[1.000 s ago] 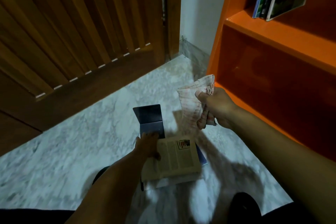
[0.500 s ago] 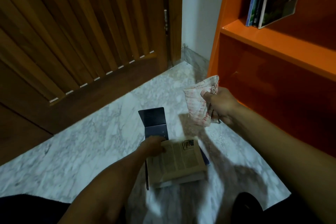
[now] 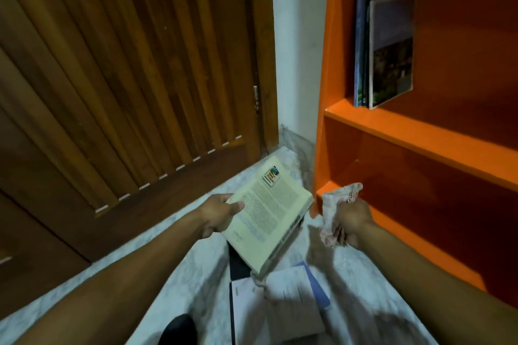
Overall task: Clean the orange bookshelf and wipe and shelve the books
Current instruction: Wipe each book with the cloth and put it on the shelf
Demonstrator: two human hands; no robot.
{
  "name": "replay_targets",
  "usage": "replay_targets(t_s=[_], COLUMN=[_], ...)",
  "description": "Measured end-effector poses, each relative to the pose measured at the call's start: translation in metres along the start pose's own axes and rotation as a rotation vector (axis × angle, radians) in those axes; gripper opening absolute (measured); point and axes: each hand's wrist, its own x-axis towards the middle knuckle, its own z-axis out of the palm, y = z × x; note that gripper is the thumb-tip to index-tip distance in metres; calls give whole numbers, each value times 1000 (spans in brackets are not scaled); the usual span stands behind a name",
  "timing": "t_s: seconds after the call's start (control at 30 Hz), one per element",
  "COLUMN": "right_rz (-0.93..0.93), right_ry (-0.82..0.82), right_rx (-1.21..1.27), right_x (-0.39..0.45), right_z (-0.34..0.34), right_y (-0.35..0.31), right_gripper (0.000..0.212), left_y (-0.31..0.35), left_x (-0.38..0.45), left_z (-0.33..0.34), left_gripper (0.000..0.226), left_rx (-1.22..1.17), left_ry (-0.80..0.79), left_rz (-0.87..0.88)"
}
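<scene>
1. Your left hand [image 3: 221, 214] grips the cream paperback book [image 3: 269, 213] by its left edge, thumb on the cover, book tilted above the marble floor [image 3: 182, 274].
2. Your right hand [image 3: 351, 223] clutches the crumpled pink-and-white cloth [image 3: 335, 204], just beside the book's right edge.
3. Right of that hand stands the orange bookshelf [image 3: 420, 131]; three upright books [image 3: 389, 47] lean on its upper shelf.
4. Below your hands, a white book [image 3: 280, 305] lies on the floor.
</scene>
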Motion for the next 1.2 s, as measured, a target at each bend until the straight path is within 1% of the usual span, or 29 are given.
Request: replay_targets(t_s=[0.1, 0.17, 0.27, 0.33, 0.4, 0.47, 0.5, 0.6, 0.73, 0.77, 0.83, 0.9, 0.97, 1.03, 1.1, 1.13, 1.17, 1.2], right_rz=[72, 106, 90, 42, -21, -47, -54, -71, -153, -160, -140, -107, -97, -111, -118, -136, -184, -275], right_ry=[-77, -151, -249, -317, -341, -377, -410, -529, -650, -653, -630, -598, -532, -445, -318, -226, -116, -9], right_rx=[159, 286, 422, 452, 460, 506, 538, 563, 498, 494, 502, 516, 529, 550, 589, 613, 626, 616], right_x=[-20, -27, -36, -38, -39, -38, -38, -41, -44, -46, -49, -52, -56, -61, -62, -59, -55, -50], right_z=[13, 23, 31, 30, 25, 21, 18, 10, 8, 8, 9, 11, 13, 14, 16, 17, 17, 16], right_y=[-6, -9, -20, -23, -25, -29, -31, -38, -42, -43, -45, -46, -49, -53, -59, -61, -64, -68], right_gripper=[19, 29, 38, 32, 27, 29, 29, 32, 33, 32, 32, 31, 30, 26, 17, 13, 11, 11], left_y=[22, 33, 43, 45, 44, 43, 43, 46, 52, 53, 54, 54, 53, 55, 59, 61, 63, 64], left_x=[-20, -35, -55, -64, -68, -71, -71, -70, -66, -65, -64, -63, -62, -63, -64, -65, -66, -67], left_z=[-12, -12, -2, 8, 18, 24, 26, 32, 33, 33, 32, 35, 39, 41, 42, 42, 42, 41], left_gripper=[25, 26, 27, 27, 27, 27, 27, 36, 58, 58, 52, 53, 51, 42, 36, 34, 34, 34], left_rx=[-182, -240, -248, -211, -144, -94, -89, -152, -273, -298, -318, -325, -344, -366, -383, -393, -406, -418], left_ry=[-83, -111, -125, -112, -94, -60, -68, -150, -138, -140, -133, -94, -50, -10, 20, 25, 25, 21], left_rz=[4, 35, 112, 171, 236, 266, 266, 251, 260, 280, 327, 368, 402, 431, 446, 448, 446, 440])
